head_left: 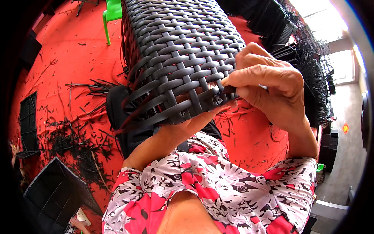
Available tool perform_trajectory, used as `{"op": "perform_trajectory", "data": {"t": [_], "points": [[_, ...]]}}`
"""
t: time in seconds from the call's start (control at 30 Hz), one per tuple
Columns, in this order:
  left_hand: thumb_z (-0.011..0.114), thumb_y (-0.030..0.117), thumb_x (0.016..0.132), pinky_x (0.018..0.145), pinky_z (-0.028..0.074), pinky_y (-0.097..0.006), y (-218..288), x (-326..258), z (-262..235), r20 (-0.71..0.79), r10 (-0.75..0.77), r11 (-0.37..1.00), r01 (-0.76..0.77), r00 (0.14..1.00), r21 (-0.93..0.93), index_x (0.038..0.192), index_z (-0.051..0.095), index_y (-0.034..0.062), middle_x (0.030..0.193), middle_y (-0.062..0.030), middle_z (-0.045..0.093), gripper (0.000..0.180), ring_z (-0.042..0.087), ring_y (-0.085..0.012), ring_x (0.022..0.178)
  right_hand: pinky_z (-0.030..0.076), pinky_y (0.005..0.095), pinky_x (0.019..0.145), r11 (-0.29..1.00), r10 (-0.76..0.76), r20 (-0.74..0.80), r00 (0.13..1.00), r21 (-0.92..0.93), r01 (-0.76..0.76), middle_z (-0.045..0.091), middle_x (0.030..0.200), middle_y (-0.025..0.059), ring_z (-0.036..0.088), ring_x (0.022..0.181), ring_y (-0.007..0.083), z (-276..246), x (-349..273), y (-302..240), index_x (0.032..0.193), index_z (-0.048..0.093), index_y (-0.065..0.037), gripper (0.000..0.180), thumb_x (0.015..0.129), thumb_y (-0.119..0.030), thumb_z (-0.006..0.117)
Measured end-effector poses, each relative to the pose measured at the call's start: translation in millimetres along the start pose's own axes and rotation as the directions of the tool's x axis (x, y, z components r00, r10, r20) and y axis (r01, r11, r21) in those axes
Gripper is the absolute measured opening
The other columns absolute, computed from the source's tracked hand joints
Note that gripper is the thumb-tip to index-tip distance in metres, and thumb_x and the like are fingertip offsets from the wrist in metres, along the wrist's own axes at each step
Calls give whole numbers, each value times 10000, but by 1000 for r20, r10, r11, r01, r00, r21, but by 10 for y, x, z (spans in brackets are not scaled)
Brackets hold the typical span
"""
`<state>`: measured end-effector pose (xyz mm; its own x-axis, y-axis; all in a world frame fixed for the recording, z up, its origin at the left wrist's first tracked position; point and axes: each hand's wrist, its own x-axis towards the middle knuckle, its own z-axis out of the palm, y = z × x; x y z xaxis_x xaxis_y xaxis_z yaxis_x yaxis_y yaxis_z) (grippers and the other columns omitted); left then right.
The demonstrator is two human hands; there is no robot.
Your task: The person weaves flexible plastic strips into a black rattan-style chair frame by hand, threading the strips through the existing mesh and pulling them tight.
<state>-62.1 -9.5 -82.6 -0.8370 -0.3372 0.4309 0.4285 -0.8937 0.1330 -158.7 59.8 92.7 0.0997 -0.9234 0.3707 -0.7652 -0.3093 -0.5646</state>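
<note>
A box-shaped piece of dark grey plastic wicker [183, 58] rests over my lap, its near edge turned toward me, with loose strand ends on the left. My left hand [206, 117] reaches under this edge and grips it from below. Most of its fingers are hidden behind the weave; fingertips show beside the right corner. Above that corner, my right hand [269, 84] is closed in a pinch on a short dark wicker strand [230, 89]. A small silvery bit [263, 87] shows between its index finger and thumb; I cannot make out what it is.
Black strand scraps [78, 144] litter the red floor covering [78, 58]. A green plastic chair [113, 11] stands far left. Dark woven panels [54, 191] lie at lower left, near another person's hand [80, 225]. Bundled black strands [311, 78] are piled on the right.
</note>
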Motion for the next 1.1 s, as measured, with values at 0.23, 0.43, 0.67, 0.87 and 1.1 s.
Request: {"op": "perform_trajectory", "data": {"t": [0.23,0.43,0.67,0.87,1.1], "points": [[667,339,889,993,434,-414,53,9,125,-61,76,997,-74,995,37,1229,564,118,1219,-61,587,418,548,-201,1154,419,269,549,951,227,103,968,-238,-198,511,668,36,551,604,150,-25,9,-195,740,573,-20,132,648,40,645],[658,336,894,1004,429,-374,79,-20,168,-122,59,988,-40,991,148,1216,566,117,1229,-61,578,400,538,-193,1168,414,327,550,915,185,119,976,-384,-127,506,630,63,538,606,217,14,88,-211,695,548,-23,118,637,43,626],[636,392,898,1029,394,-379,49,-56,77,-16,30,989,-32,999,-142,1223,559,129,1263,-52,553,425,514,-175,1189,425,371,579,909,147,178,973,-413,-62,512,621,72,533,639,259,137,205,-158,691,553,-20,80,674,22,618],[620,414,901,1061,351,-396,40,-52,65,-23,35,995,-37,999,-88,1253,532,153,1294,-35,530,447,478,-173,1225,439,361,616,916,143,153,978,-394,-72,551,680,75,551,677,265,108,201,-93,725,578,-19,108,708,-40,683],[602,439,904,1099,301,-416,43,-76,19,-3,76,993,-76,997,-85,1289,501,181,1331,-16,502,475,436,-171,1267,449,341,588,924,-22,163,986,-373,82,561,761,99,586,685,259,124,164,-183,874,653,-13,191,693,12,706]]}}
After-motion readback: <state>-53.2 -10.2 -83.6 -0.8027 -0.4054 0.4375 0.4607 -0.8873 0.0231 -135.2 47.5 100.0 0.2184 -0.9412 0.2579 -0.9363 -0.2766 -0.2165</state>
